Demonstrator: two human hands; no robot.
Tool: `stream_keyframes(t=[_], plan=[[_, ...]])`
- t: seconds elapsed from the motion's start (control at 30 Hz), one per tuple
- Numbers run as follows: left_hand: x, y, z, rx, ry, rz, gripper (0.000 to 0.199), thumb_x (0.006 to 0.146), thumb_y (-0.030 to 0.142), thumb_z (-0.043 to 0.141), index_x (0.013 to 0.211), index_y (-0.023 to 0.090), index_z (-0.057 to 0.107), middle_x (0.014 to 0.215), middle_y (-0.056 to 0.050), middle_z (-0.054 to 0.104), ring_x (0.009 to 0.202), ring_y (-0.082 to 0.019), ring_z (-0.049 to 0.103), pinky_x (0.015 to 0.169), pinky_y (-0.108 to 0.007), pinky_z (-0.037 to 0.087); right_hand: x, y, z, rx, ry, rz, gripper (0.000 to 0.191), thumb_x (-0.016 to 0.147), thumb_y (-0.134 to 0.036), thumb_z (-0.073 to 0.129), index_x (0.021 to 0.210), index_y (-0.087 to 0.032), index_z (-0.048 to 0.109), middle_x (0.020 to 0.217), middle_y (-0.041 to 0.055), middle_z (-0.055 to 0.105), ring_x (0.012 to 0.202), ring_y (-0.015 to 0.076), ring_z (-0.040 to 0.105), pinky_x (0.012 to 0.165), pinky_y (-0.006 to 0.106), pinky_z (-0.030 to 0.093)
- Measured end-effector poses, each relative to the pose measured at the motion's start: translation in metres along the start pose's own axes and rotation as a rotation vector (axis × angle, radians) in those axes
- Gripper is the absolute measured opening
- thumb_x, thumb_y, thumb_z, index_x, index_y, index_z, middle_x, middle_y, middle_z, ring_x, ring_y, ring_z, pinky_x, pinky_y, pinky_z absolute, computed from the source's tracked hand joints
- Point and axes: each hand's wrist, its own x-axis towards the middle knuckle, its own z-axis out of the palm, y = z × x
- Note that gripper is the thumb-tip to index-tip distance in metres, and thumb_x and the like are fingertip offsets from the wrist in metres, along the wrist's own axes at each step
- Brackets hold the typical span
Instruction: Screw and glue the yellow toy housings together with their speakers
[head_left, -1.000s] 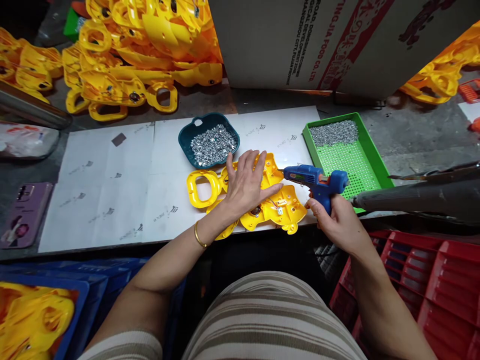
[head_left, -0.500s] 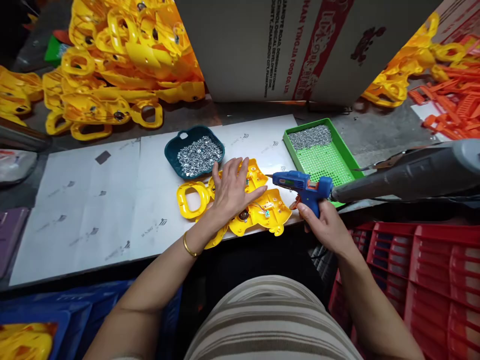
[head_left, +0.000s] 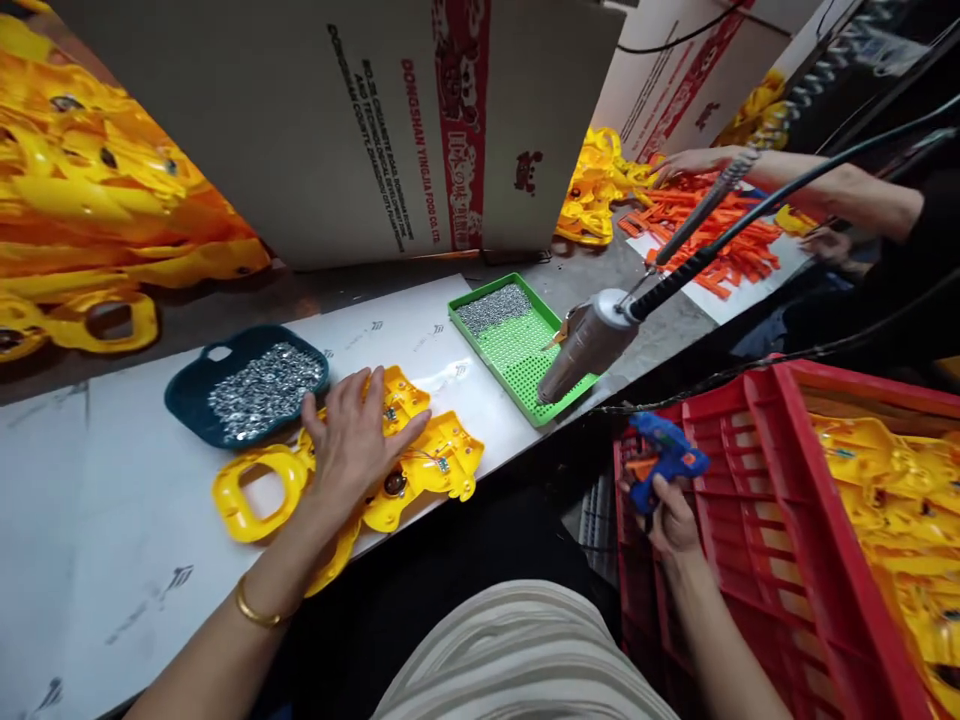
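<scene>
My left hand [head_left: 352,435] lies with fingers spread over the yellow plastic shells [head_left: 450,450], partly hiding them. These shells have a ring-shaped handle, and small circuit boards and wires show inside. My right hand [head_left: 675,520] grips a blue glue gun [head_left: 664,455] by its handle, beside the red crate and off the table's edge. A dark teal basin [head_left: 187,395] of small shiny metal parts stands left of the shells. To their right is a green tray [head_left: 517,385] with small screws at its far end. A hanging grey electric screwdriver [head_left: 589,345] overlaps the tray.
A large cardboard box [head_left: 300,130] stands behind the table [head_left: 97,500]. Yellow shells [head_left: 112,200] are piled at left. A red crate [head_left: 810,520] holding more yellow shells is at right. A co-worker's arm [head_left: 832,185] reaches over orange parts [head_left: 712,230]. A coiled cable hangs above.
My right hand has carried the glue gun away from the shells, right and off the table. My left hand stays on the shells. The view has turned right, bringing a co-worker's arms into sight.
</scene>
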Motion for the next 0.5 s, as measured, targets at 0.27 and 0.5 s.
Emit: stream_keyframes(t=[0.27, 0.5], plan=[[-0.031, 0.006, -0.029, 0.085, 0.034, 0.043, 0.073, 0.087, 0.067, 0.047, 0.141, 0.019, 0.047, 0.149, -0.021, 0.042, 0.137, -0.037, 0.037, 0.115, -0.060, 0.010, 0.116, -0.049, 0.019, -0.187, 0.210, 0.020, 0.044, 0.060, -0.057, 0.076, 0.067, -0.020, 0.054, 0.059, -0.0001, 0.056, 0.051, 0.0140, 0.052, 0.050, 0.030, 0.047], [-0.102, 0.000, -0.030, 0.117, -0.017, -0.014, 0.081, 0.076, 0.068, 0.064, 0.140, 0.022, 0.048, 0.150, -0.018, 0.042, 0.141, -0.036, 0.033, 0.117, -0.058, 0.011, 0.180, -0.070, 0.017, -0.712, 0.230, -0.025, 0.034, 0.066, -0.054, 0.073, 0.063, -0.025, 0.056, 0.058, 0.0024, 0.053, 0.060, 0.0203, 0.053, 0.058, 0.040, 0.038]])
